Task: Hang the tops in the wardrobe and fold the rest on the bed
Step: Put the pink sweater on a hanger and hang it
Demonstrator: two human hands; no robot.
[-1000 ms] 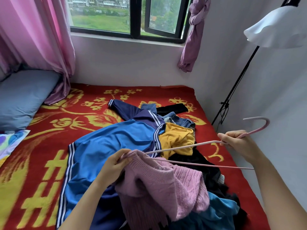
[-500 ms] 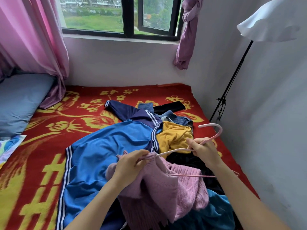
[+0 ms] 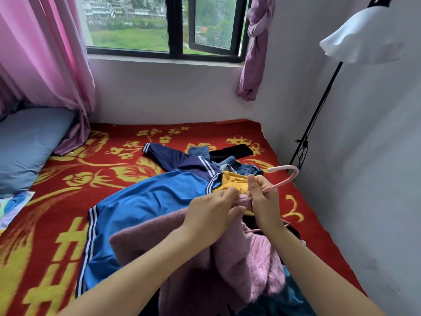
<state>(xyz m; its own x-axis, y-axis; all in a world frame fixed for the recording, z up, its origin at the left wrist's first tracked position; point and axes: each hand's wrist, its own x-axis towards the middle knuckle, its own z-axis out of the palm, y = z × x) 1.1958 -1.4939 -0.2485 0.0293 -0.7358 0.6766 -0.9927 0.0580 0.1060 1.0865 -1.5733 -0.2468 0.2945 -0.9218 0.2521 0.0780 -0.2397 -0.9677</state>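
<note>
Pink sweater point(image 3: 227, 258) over the bed point(image 3: 68, 224): left hand point(image 3: 211, 215) pinches its collar, right hand point(image 3: 264, 201) has its grip clenched round the hanger point(image 3: 287, 176).

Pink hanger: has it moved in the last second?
Yes: the pink hanger moved left, away from the wall, toward the yellow top.

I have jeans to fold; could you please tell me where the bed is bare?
Bare red flowered blanket lies between the grey pillow and the blue tracksuit jacket, and along the wall under the window. Crowded: the right side, where clothes pile around the pink knitted sweater.
</note>
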